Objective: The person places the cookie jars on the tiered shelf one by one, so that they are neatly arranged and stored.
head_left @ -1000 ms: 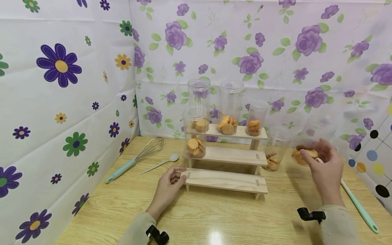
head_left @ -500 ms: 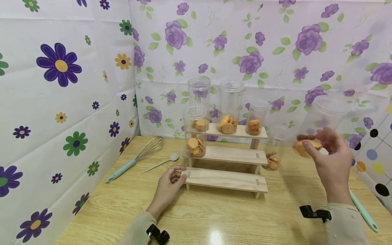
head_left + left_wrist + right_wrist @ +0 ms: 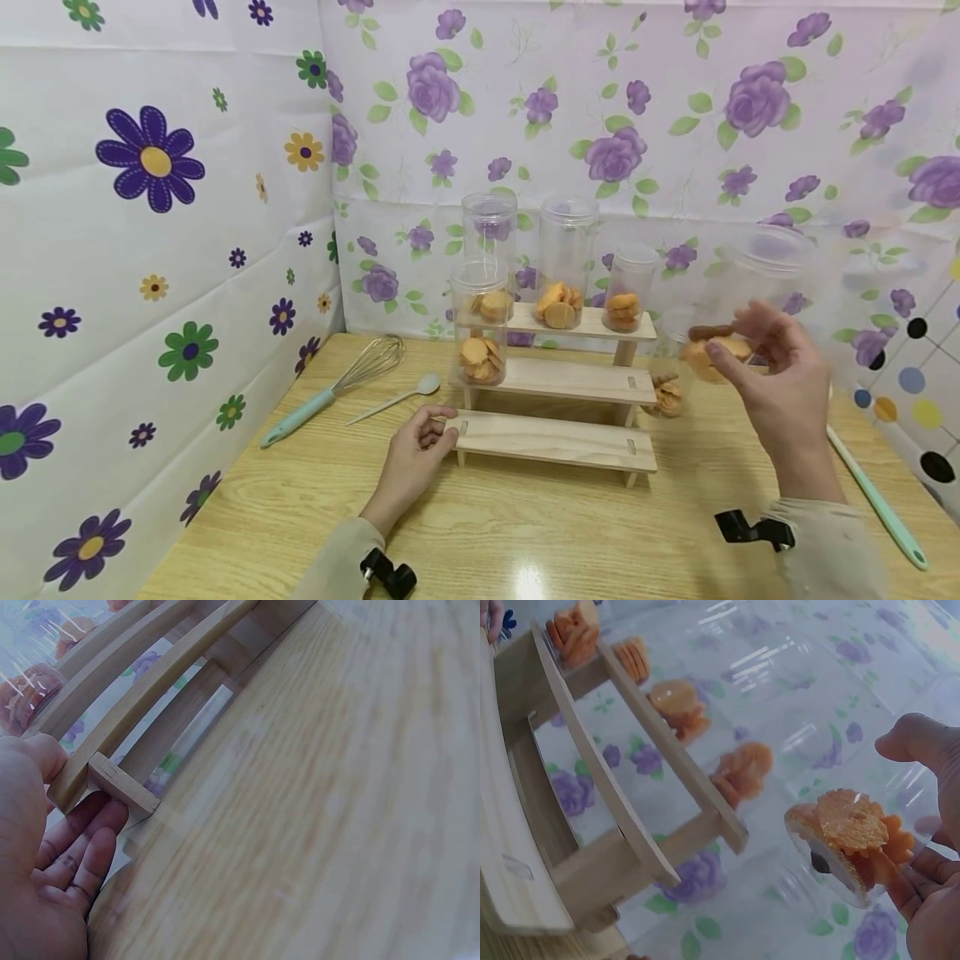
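My right hand [image 3: 787,379] grips a clear lidded jar [image 3: 712,357] of biscuits, raised above the table to the right of the wooden rack. Seen from the right wrist, the jar [image 3: 847,840] is tilted, with the thumb and fingers around it. My left hand [image 3: 412,450] holds the left end of the three-tier rack [image 3: 555,437] by its lowest shelf, thumb above and fingers beneath. Three biscuit jars stand on the top shelf, the middle one [image 3: 558,304] among them. Another jar [image 3: 480,354] stands at the left of the middle shelf. The lowest shelf bears nothing.
A further biscuit jar [image 3: 666,392] stands on the table by the rack's right side, partly behind the held jar. A whisk [image 3: 367,362] and a spoon [image 3: 405,396] lie left of the rack. A green-handled utensil [image 3: 877,500] lies at the right.
My right hand has raised the jar from near the tabletop, then moved it left toward the rack. The left hand stays on the shelf.
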`<state>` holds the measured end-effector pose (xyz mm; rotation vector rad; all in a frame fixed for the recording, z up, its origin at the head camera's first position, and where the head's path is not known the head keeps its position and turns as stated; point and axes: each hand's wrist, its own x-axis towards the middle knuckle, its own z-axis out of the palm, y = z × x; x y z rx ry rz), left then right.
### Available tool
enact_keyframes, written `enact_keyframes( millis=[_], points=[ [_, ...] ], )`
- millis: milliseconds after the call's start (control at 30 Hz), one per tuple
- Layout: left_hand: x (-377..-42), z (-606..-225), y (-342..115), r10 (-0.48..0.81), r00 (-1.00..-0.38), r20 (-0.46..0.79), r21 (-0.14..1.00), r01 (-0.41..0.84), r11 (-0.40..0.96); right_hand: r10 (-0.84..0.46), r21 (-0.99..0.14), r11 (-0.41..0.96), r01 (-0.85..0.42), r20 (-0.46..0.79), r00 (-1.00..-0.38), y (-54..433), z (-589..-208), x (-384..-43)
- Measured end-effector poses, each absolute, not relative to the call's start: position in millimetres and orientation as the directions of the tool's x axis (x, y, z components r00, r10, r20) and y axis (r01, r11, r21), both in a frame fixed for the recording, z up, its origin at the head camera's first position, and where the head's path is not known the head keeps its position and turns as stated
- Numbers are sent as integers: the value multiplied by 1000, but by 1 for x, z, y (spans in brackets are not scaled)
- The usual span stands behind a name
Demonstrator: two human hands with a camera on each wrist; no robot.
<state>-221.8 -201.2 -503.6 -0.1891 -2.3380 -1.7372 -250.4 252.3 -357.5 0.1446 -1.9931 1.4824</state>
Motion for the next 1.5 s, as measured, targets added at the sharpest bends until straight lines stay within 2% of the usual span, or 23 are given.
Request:
enact_keyframes(
  millis=[167, 467, 700, 900, 1067, 1500],
  points=[
    [-222, -504, -204, -30, -968, 248, 927, 228, 298, 182, -803, 319, -503, 573, -799, 233, -359, -252],
    [-220, -502, -205, -36, -967, 251, 930, 230, 285, 29, -756, 258, -601, 628, -777, 192, -370, -254],
    [-217, -501, -206, -39, -971, 236, 937, 216, 273, -69, -771, 259, -582, 586, -807, 157, -373, -260],
    [-216, -501, -206, -35, -971, 237, 938, 219, 268, -93, -815, 223, -535, 528, -844, 131, -376, -267],
    [-217, -503, -205, -31, -970, 241, 937, 224, 268, -99, -828, 194, -525, 516, -851, 116, -379, -273],
    [-221, -503, -203, -13, -968, 250, 937, 239, 256, -67, -828, 316, -464, 468, -881, 97, -390, -275]
  ],
)
